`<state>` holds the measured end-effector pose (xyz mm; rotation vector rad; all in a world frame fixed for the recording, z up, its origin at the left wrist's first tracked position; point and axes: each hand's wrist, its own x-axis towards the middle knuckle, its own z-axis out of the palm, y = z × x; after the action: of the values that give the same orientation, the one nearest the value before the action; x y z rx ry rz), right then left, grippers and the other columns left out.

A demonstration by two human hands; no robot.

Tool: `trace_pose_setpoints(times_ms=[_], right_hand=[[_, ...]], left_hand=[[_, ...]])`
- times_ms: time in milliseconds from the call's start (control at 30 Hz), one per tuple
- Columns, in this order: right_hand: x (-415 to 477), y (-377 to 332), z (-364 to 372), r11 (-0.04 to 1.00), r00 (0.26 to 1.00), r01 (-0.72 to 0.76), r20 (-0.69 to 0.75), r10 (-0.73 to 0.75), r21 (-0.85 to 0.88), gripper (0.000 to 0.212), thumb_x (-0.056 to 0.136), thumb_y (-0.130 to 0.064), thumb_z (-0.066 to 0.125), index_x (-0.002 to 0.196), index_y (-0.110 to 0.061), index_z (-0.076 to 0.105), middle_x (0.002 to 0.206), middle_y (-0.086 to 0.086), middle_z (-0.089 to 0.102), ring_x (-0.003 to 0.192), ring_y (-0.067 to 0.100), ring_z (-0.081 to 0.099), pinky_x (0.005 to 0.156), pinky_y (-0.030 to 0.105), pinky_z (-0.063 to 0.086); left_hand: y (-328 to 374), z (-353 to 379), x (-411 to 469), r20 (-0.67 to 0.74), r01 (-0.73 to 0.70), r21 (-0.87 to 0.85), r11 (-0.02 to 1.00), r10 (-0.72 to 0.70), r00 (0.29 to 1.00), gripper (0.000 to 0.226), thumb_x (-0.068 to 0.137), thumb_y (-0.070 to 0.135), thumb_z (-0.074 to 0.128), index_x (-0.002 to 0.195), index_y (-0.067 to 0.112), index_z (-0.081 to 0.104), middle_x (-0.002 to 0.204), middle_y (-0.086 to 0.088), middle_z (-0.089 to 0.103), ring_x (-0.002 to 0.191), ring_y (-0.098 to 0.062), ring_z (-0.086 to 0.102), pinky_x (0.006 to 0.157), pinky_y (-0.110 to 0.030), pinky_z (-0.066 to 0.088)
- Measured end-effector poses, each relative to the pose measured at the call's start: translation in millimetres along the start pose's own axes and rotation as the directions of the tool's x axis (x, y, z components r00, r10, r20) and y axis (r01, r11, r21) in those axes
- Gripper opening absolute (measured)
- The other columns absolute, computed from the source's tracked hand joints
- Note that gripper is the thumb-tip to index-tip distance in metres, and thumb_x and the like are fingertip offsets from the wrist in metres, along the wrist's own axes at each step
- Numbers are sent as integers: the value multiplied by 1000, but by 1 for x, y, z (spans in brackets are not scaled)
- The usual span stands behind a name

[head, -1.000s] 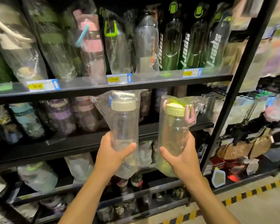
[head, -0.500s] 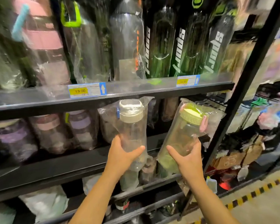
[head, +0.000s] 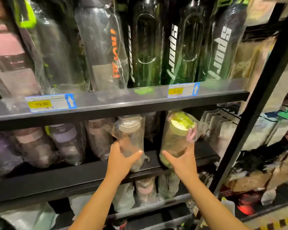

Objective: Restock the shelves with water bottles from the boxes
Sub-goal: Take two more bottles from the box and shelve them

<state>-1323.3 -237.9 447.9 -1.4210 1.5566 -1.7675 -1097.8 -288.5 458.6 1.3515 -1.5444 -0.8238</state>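
Left hand (head: 121,157) fingers wrap a bagged beige-lidded bottle (head: 130,138); right hand (head: 183,161) fingers wrap a bagged green-lidded bottle (head: 176,138); both bottles lean on the black shelf (head: 65,178), right of other bagged bottles (head: 68,143).

Two price labels sit across the middle of the frame: the left price label (head: 50,103) has a yellow patch reading 19.00 and a white arrow on blue, while the figures on the right price label (head: 183,91), right of centre, are blurred. At the right edge stand pale, blurred packets (head: 264,129). Below them are brown packages (head: 256,178) and a red-glowing item (head: 246,207), with yellow-and-black floor tape (head: 283,222) in the bottom right corner.
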Motion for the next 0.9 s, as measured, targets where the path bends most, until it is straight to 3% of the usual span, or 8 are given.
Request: trace_pose_setpoints(times_ms=[67,133,233,367,467,600,733,900], right_hand=[[12,9,-3,1000,999,0,34,0,8,121,73,-20,91,157,-54,11,149,-52,22,137,-25,26,96,-7,28],[22,16,-8,1000,998,-5,60,4,10,118,73,-20,91,156,-55,15,151,-48,28,139,-20,30,100,-3,32],[35,22,-11,998,998,-12,67,16,-56,104,73,-21,92,132,-75,26,142,-53,33,130,-24,37,95,-1,38],[53,28,-8,994,995,-46,88,55,-103,87,74,-23,92,114,-74,33,126,-49,46,119,-22,47,82,-6,36],[61,33,-8,981,985,-126,101,142,-151,74,71,-33,93,118,-49,39,119,-19,53,111,5,59,78,2,42],[59,39,-15,932,977,-129,120,179,-340,102,64,-48,94,142,-19,35,135,1,41,126,18,40,102,34,44],[47,47,-22,873,974,-95,138,181,-477,115,70,-50,90,156,-23,17,147,1,33,137,22,33,108,44,45],[54,48,-14,867,968,-118,139,209,-483,85,77,-38,88,139,-18,34,129,0,40,123,24,48,93,44,53]], left_hand=[[0,9,9,-36,52,15,999,-51,998,59,73,51,89,110,22,54,113,8,53,101,-10,56,81,-26,45],[3,16,17,-74,103,48,994,-99,992,55,72,55,88,99,22,53,104,8,53,92,-9,56,71,-26,43],[9,26,29,-101,208,118,971,-197,975,58,71,62,85,81,21,45,89,3,51,77,-10,51,60,-28,40],[14,33,38,-97,271,147,951,-259,961,61,73,63,83,73,10,54,72,0,54,66,-16,55,53,-30,39],[16,32,36,-69,251,220,943,-242,968,60,75,62,82,75,12,50,77,0,54,71,-17,57,54,-28,38],[9,35,25,-62,206,375,904,-197,978,67,70,52,90,96,4,51,100,-7,49,98,-26,53,73,-35,46],[-2,42,12,-63,206,365,908,-197,978,67,74,34,91,114,5,46,117,-10,46,116,-30,50,99,-44,48],[-2,50,24,-46,232,456,859,-238,970,50,87,42,80,106,7,50,105,-4,43,110,-28,52,91,-37,48]])
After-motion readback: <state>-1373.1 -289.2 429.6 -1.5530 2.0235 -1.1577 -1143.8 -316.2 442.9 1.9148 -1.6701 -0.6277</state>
